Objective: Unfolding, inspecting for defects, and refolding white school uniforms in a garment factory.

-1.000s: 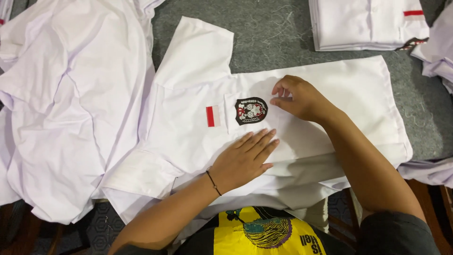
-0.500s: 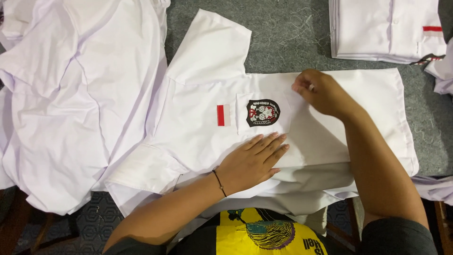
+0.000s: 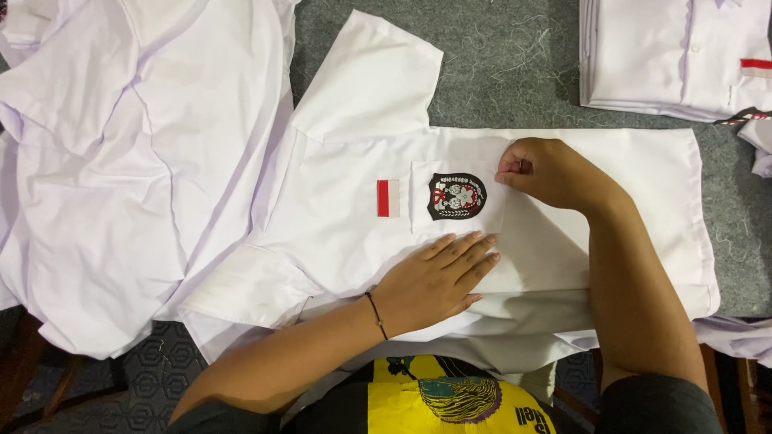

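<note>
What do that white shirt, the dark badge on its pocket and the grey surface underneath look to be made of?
White shirt: thin woven cloth, probably cotton blend, matte; it creases softly.
Badge: seemingly embroidered thread, slightly raised.
Grey surface: felt-like or carpet fabric, fuzzy, with loose threads.

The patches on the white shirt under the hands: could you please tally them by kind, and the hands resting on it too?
Red-and-white rectangular patch: 1
Black crest patch on the pocket: 1
Hands on the shirt: 2, the left hand flat, the right hand curled beside the pocket
Total: 4
</note>
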